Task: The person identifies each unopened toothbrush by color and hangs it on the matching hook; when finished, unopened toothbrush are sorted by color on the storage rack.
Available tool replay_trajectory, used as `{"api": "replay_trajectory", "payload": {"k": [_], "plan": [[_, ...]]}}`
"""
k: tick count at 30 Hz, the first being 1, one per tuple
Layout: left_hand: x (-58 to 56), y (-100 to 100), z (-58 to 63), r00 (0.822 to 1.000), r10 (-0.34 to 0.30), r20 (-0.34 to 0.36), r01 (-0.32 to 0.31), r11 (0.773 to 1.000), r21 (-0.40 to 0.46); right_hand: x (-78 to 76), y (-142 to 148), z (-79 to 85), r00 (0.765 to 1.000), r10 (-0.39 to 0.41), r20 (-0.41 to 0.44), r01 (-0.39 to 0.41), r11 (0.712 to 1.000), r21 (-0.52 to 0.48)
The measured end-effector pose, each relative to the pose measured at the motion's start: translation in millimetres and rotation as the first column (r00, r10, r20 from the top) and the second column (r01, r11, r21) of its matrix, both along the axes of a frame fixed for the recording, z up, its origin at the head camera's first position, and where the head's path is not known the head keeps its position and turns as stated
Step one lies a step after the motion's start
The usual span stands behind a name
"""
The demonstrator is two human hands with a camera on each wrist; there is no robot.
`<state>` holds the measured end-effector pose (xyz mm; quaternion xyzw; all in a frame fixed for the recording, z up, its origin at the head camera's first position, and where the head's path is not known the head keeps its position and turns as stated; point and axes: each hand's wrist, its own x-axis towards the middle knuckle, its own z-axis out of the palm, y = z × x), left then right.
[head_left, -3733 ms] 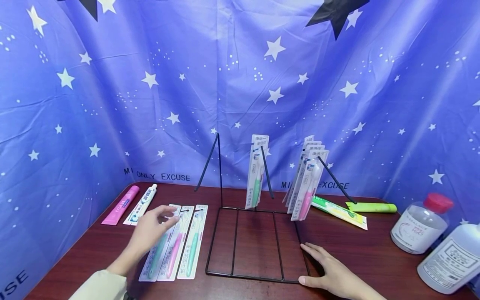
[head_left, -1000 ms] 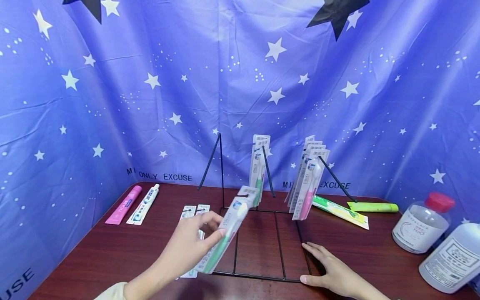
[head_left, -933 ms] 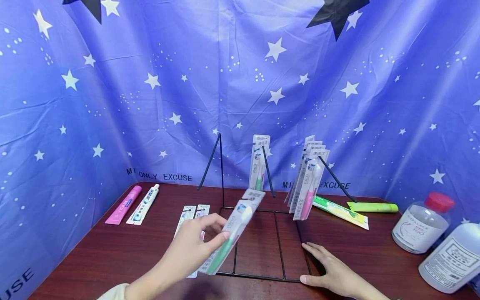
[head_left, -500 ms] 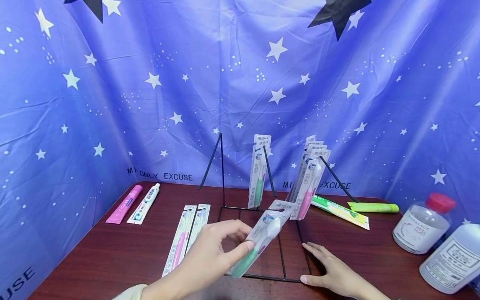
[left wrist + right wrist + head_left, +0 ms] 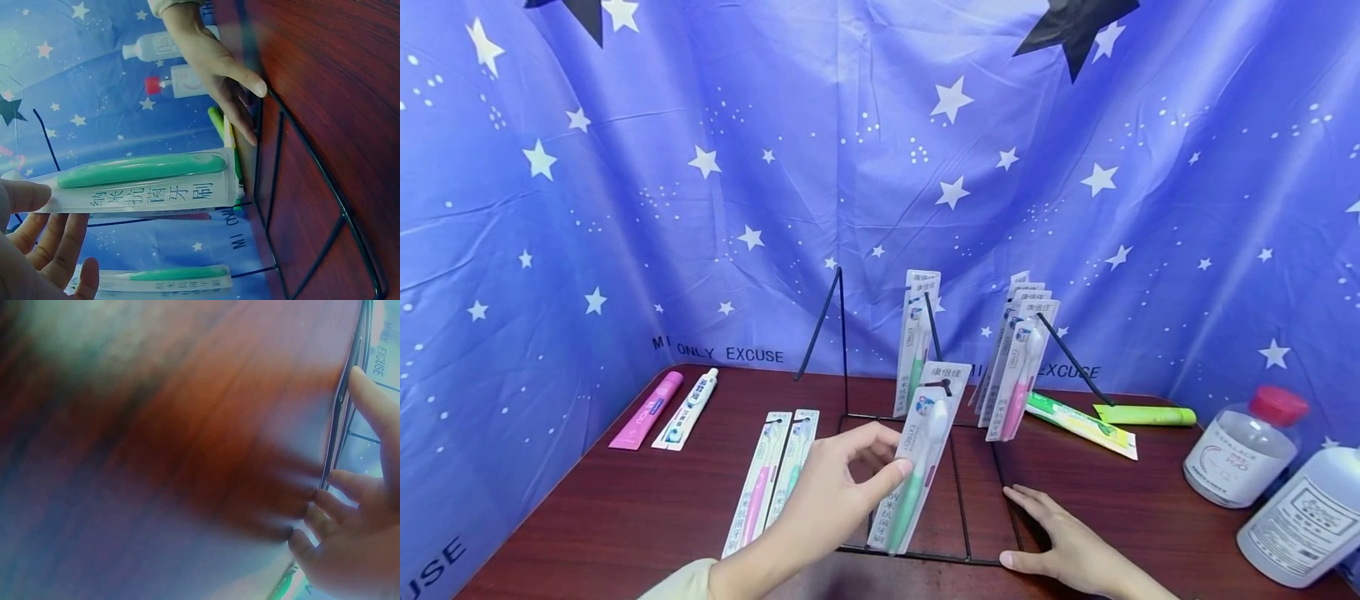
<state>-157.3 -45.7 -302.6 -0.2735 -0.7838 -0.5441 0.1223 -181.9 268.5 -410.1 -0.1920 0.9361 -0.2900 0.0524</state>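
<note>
Your left hand (image 5: 842, 483) pinches a green toothbrush pack (image 5: 917, 467) by its left edge, between the thumb in front and the fingers behind. This pack is over the base of the black wire rack (image 5: 844, 358), nearly upright, with its top leaning a little to the right. From the head view, it covers partly the green pack on the middle hook (image 5: 917, 350). I cannot tell if its lower end touches the rack.

Your right hand (image 5: 1063, 546) holds nothing in a grasp; its thumb and fingers are spread apart and rest at the right side of the rack base.

On the right hook hang several packs, the front one a pink pack (image 5: 1022, 367). To the left of the rack, a pink-handled pack (image 5: 758, 483) and a green-handled pack (image 5: 793, 454) lie side by side on the table (image 5: 625, 500), partly hidden by your left arm. Farther left lie a pink tube (image 5: 647, 412) and a white tube (image 5: 687, 412).
</note>
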Motion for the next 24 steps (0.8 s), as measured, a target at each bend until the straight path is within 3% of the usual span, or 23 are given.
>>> {"api": "replay_trajectory", "payload": {"k": [7,14,20,24], "plan": [[-14.3,9,-6.5,0.997,0.039,0.066,-0.042,0.999,0.035,0.2,0,0.1,1.000,0.003,0.000,-0.003,1.000,-0.001],[-36.3,19,-12.1,0.988,0.059,0.142,-0.079,0.987,0.138,0.6,0,1.0,1.000,0.002,0.011,-0.002,1.000,-0.002],[-56.4,26,-16.8,0.969,0.066,0.237,-0.127,0.959,0.255,0.5,0,1.1,1.000,-0.003,0.017,0.003,1.000,-0.002],[-71.2,31,-18.0,0.961,0.095,0.260,-0.178,0.930,0.321,-0.1,0,1.2,0.998,-0.015,0.054,0.015,1.000,-0.003]]}}
